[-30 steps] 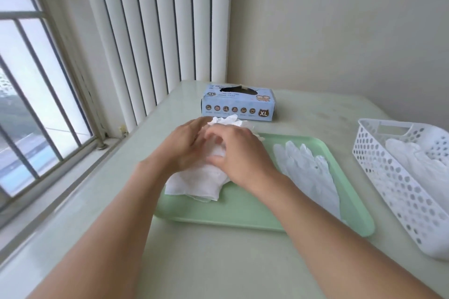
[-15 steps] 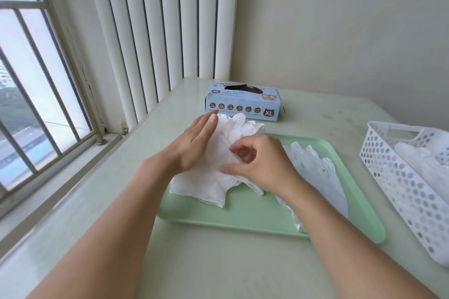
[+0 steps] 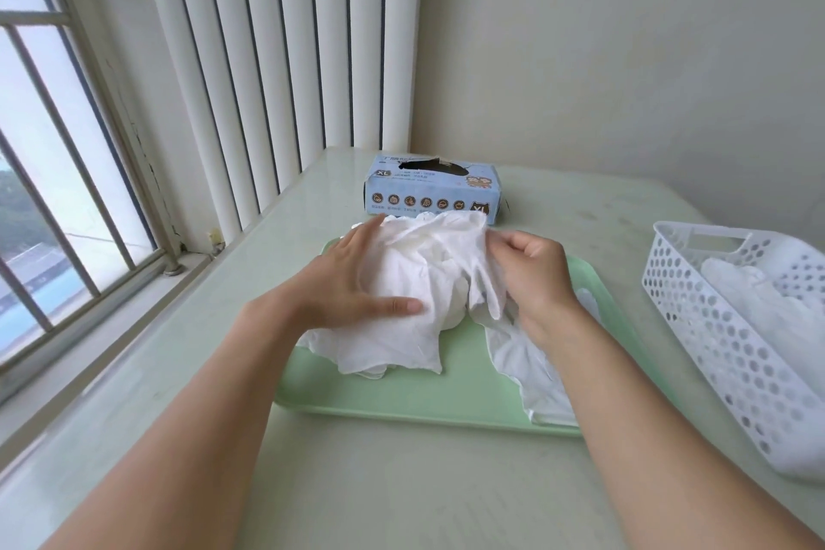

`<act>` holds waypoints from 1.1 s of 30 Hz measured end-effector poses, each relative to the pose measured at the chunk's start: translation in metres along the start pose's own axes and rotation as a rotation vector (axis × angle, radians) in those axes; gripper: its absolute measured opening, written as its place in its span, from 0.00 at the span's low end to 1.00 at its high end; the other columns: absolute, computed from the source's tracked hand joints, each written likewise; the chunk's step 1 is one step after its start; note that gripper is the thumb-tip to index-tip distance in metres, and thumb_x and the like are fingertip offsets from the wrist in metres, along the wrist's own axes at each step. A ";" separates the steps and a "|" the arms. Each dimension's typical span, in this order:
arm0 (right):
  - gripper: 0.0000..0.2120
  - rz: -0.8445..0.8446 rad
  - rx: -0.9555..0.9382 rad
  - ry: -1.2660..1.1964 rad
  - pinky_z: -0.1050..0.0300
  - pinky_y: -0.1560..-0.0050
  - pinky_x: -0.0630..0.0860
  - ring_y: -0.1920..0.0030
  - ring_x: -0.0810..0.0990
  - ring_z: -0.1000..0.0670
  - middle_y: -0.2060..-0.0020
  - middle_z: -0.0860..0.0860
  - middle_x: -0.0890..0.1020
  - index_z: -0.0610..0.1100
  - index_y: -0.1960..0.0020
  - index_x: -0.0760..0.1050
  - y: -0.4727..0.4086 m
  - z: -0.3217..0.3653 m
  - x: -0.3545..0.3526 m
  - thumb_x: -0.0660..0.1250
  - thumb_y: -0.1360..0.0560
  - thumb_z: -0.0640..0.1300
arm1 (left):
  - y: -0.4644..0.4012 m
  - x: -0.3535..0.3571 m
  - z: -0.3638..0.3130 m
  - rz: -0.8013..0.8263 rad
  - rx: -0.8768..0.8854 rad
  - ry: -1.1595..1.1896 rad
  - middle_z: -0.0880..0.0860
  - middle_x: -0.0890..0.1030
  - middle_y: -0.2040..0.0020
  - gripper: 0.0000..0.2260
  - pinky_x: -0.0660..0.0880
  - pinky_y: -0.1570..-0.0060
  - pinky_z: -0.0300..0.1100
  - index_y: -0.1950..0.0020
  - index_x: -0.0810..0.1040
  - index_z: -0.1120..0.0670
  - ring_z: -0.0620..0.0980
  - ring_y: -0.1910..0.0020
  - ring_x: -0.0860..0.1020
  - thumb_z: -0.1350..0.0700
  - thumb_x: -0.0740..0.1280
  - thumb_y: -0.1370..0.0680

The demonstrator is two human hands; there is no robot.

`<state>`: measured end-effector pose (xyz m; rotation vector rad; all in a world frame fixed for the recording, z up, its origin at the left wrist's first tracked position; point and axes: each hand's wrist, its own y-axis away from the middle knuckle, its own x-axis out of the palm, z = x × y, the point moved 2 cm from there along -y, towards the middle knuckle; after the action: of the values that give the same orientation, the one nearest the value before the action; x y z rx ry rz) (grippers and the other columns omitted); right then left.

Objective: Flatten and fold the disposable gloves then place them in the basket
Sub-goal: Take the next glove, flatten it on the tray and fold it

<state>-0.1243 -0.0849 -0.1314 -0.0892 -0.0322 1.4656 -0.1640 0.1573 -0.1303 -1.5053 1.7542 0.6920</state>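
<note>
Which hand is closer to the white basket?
The right hand, pinching the glove on the tray's middle, is nearer the basket. The left hand presses the glove farther away, toward the window.

The near strip of the table point(image 3: 402, 487) in front of the green tray point(image 3: 379, 397) lies open, crossed only by the two forearms. To the right, a bare lane of tabletop runs between the tray's right edge and the white basket point(image 3: 714, 353), whose perforated wall stands up as a barrier on that side. At the far side the blue glove box point(image 3: 431, 192) sits just beyond the tray, and the heaped gloves point(image 3: 424, 281) fill the tray's middle.
</note>
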 end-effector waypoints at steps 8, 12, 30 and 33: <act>0.16 0.042 0.130 -0.823 0.58 0.67 0.79 0.70 0.80 0.48 0.61 0.46 0.79 0.46 0.37 0.73 0.007 0.078 -0.052 0.65 0.22 0.32 | -0.006 0.001 0.007 -0.007 0.003 -0.049 0.40 0.56 0.19 0.47 0.56 0.24 0.47 0.18 0.55 0.42 0.45 0.21 0.57 0.24 0.62 0.33; 0.11 0.218 0.171 -0.686 0.55 0.55 0.84 0.60 0.85 0.47 0.57 0.43 0.84 0.39 0.45 0.80 0.034 0.097 -0.068 0.59 0.19 0.35 | -0.008 -0.001 0.008 -0.034 0.079 0.131 0.40 0.64 0.24 0.32 0.60 0.30 0.42 0.23 0.66 0.43 0.47 0.23 0.63 0.45 0.61 0.28; 0.21 -0.020 -0.246 -0.075 0.54 0.57 0.71 0.62 0.75 0.50 0.66 0.38 0.80 0.35 0.60 0.80 0.047 0.072 -0.107 0.79 0.32 0.54 | -0.032 0.011 -0.183 -0.100 0.305 0.573 0.62 0.86 0.51 0.13 0.79 0.51 0.55 0.48 0.85 0.61 0.61 0.53 0.83 0.51 0.70 0.19; 0.13 -0.004 -0.298 -0.109 0.51 0.54 0.72 0.58 0.77 0.49 0.62 0.41 0.81 0.40 0.58 0.83 0.046 0.071 -0.109 0.76 0.30 0.50 | -0.036 0.010 -0.183 0.045 0.288 0.620 0.62 0.85 0.47 0.13 0.76 0.49 0.55 0.42 0.84 0.60 0.63 0.49 0.82 0.52 0.70 0.19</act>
<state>-0.1866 -0.1855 -0.0604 -0.2520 -0.3396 1.4523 -0.1608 0.0027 -0.0264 -1.5755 2.2259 -0.0355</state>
